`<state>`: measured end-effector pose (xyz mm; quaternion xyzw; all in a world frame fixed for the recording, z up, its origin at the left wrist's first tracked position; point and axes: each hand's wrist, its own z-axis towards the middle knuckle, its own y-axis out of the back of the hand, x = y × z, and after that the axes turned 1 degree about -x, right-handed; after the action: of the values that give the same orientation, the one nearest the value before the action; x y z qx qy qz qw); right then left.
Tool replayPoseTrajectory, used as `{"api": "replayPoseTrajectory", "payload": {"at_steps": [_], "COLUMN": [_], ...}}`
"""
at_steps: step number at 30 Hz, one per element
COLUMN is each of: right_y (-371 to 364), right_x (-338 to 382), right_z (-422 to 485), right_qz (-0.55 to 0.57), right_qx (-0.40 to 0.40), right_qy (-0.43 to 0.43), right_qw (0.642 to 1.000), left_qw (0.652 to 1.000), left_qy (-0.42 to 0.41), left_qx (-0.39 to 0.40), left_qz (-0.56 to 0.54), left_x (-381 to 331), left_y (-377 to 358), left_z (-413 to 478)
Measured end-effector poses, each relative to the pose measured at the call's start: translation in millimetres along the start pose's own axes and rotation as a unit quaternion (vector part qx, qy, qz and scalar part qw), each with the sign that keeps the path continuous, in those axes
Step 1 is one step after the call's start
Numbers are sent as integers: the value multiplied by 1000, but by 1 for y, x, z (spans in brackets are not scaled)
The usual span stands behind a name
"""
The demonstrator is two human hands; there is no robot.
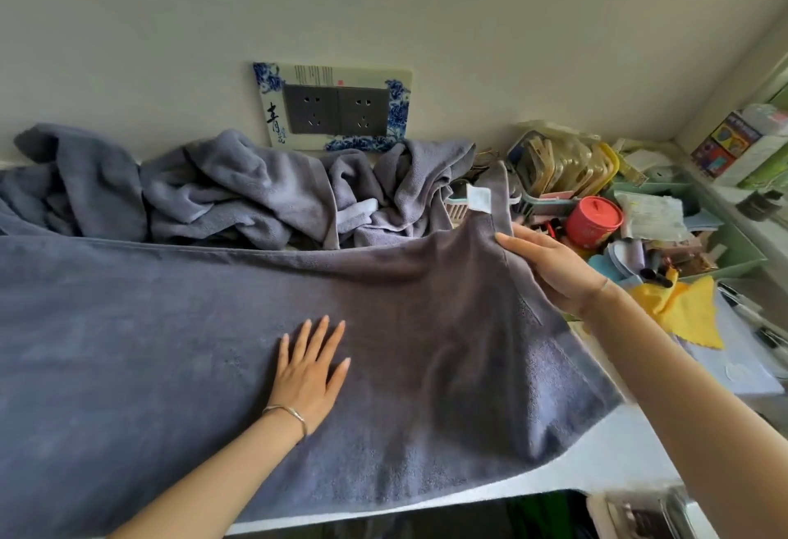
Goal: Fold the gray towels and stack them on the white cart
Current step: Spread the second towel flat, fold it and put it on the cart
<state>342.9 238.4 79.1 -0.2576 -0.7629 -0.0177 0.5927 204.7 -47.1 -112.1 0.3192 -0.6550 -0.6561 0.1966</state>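
Spread towel (170, 346) cut off at left edge; right hand (550, 265) grip partly hidden behind raised corner.

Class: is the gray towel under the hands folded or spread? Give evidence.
Mostly spread: gray towel lies flat under the left hand; right hand holds up one end.

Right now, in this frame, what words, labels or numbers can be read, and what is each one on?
"青": large black character on the blue-and-white socket surround; the smaller characters beside it are too blurred to read.
White tag on the gray towel: no print readable.
Red canister: markings too blurred.
Colourful box: print too small.
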Motion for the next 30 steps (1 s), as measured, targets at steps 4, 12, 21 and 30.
{"api": "replayPoseTrajectory", "payload": {"at_steps": [4, 12, 21, 30], "right_y": [-77, -249, -417, -429], "right_x": [5, -23, -90, -178], "right_z": [23, 81, 152, 181], "right_qz": [9, 19, 57, -446], "right_qx": [65, 154, 185, 32], "right_qy": [1, 3, -46, 24], "right_qw": [998, 988, 980, 894], "left_qw": [998, 983, 967, 969], "left_qy": [70, 176, 245, 244], "left_qx": [-8, -51, -54, -24], "left_qz": [-6, -34, -45, -40], "left_x": [69, 204, 320, 376], "left_y": [17, 45, 61, 54], "left_z": [-25, -81, -127, -139]}}
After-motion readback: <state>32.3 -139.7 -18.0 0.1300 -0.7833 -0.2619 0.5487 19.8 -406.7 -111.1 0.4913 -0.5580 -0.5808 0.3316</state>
